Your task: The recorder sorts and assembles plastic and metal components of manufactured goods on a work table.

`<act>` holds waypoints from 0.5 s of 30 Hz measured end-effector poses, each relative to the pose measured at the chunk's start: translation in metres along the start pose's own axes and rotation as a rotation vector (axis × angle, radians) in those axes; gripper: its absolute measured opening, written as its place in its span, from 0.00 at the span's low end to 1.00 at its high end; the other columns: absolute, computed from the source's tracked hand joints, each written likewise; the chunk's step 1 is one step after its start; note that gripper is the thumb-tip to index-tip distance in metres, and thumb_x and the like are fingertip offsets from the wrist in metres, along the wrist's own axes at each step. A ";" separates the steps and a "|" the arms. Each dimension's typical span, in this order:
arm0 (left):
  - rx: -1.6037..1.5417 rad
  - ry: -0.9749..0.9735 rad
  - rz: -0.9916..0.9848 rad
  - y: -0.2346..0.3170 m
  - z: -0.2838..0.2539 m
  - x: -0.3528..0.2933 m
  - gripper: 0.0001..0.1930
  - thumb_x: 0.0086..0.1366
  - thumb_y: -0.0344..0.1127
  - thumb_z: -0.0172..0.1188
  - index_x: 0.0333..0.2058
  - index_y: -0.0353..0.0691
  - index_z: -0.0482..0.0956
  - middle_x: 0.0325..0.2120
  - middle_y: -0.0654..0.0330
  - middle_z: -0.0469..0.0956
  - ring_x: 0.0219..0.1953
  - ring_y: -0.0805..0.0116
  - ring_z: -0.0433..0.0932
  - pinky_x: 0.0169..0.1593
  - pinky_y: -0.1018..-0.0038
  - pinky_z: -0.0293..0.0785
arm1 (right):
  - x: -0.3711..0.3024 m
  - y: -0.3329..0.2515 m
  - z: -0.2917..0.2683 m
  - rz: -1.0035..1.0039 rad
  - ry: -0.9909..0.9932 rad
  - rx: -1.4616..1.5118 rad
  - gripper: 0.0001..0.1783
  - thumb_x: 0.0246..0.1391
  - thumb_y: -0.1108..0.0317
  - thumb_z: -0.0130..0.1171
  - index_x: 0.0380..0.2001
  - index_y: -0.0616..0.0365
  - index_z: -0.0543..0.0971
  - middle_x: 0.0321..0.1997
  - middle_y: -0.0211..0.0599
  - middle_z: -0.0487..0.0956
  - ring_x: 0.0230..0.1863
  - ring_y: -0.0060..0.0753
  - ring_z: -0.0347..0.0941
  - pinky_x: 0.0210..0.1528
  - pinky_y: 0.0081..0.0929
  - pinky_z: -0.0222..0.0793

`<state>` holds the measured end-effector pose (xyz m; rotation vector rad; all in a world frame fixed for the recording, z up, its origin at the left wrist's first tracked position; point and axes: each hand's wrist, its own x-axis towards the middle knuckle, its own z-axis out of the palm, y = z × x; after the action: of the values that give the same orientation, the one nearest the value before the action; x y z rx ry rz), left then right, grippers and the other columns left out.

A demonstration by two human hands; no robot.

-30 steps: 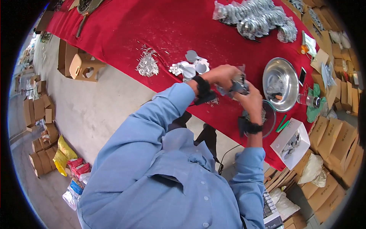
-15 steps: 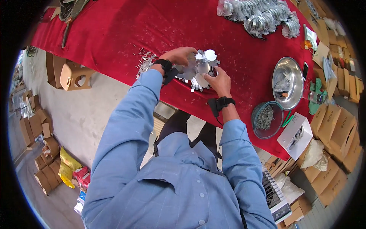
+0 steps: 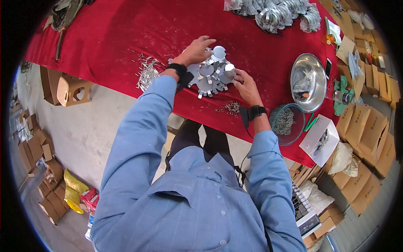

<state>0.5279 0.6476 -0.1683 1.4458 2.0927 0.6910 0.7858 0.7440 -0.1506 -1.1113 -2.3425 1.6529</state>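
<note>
A loose heap of round silvery metal discs with tabs around their rims [image 3: 206, 70] lies on the red-covered table before me. My left hand [image 3: 195, 52] reaches over its far left side, thumb and fingers apart, nothing visible between them. At the heap's right edge my right hand [image 3: 247, 87] has its thumb and fingertips closed on the rim of a shiny tabbed disc [image 3: 228, 74]. Thin metal strips [image 3: 147, 74] are scattered left of my left wrist. Small metal clips [image 3: 231, 108] lie loose below my right hand.
To the right stand a glass bowl of small metal parts [image 3: 287, 124], a steel basin [image 3: 308, 67] and a white box [image 3: 320, 140]. Bagged metal rings [image 3: 277, 16] lie at the far edge. A stool [image 3: 73, 90] and cardboard boxes [image 3: 361, 138] flank the table.
The view has shifted slightly. My right hand has moved from the heap's near side to its right edge, and the small clips have come into sight. The left hand's fingers have spread.
</note>
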 end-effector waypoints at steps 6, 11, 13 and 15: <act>0.267 -0.137 -0.074 0.050 0.038 -0.005 0.23 0.64 0.46 0.57 0.58 0.52 0.71 0.61 0.57 0.65 0.63 0.49 0.62 0.59 0.43 0.64 | 0.005 0.031 -0.024 0.047 0.140 0.054 0.20 0.52 0.76 0.53 0.50 0.62 0.76 0.45 0.50 0.82 0.49 0.41 0.80 0.51 0.35 0.73; 0.057 -0.212 0.125 0.048 0.031 -0.018 0.15 0.64 0.39 0.58 0.50 0.49 0.78 0.56 0.60 0.71 0.57 0.51 0.69 0.57 0.55 0.70 | -0.005 0.044 -0.030 0.112 0.174 -0.108 0.20 0.51 0.71 0.55 0.49 0.61 0.77 0.41 0.49 0.83 0.45 0.46 0.80 0.50 0.39 0.73; -0.009 -0.159 0.102 0.040 0.025 -0.025 0.17 0.63 0.38 0.59 0.51 0.48 0.77 0.55 0.59 0.71 0.57 0.51 0.69 0.58 0.56 0.69 | -0.006 0.041 -0.024 0.112 0.178 -0.126 0.21 0.51 0.71 0.55 0.50 0.61 0.77 0.40 0.49 0.83 0.44 0.47 0.80 0.49 0.40 0.73; -0.079 -0.111 0.079 0.040 0.025 -0.027 0.18 0.63 0.38 0.60 0.52 0.48 0.76 0.55 0.58 0.72 0.58 0.50 0.69 0.58 0.57 0.69 | -0.006 0.038 -0.016 0.119 0.182 -0.144 0.21 0.50 0.70 0.56 0.50 0.60 0.76 0.39 0.49 0.83 0.43 0.48 0.80 0.48 0.41 0.73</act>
<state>0.5803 0.6372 -0.1572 1.4945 1.9124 0.6990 0.8165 0.7592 -0.1742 -1.3892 -2.3506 1.3664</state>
